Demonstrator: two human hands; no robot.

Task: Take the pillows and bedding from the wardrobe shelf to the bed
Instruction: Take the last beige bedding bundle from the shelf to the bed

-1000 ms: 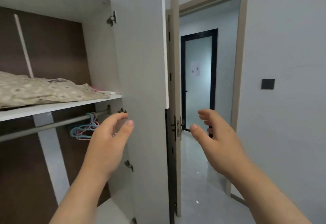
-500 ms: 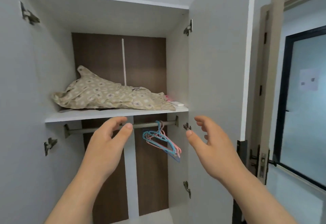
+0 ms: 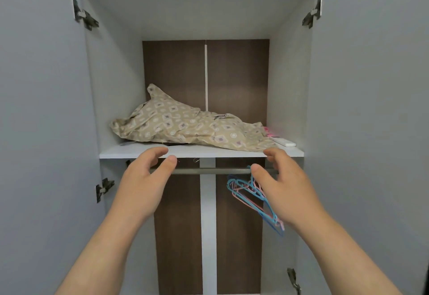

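Observation:
A crumpled beige patterned pillow or bedding piece lies on the white wardrobe shelf, stretching from left to right. My left hand is raised just below the shelf's front edge, fingers apart and empty. My right hand is raised at the same height under the shelf's right part, also spread and empty. Neither hand touches the fabric.
Both wardrobe doors stand open at left and right. A white remote and something pink lie at the shelf's right end. Blue and pink hangers hang from the rail below the shelf.
My view has swung left from the doorway to face the wardrobe squarely. Both hands have risen closer to the shelf edge.

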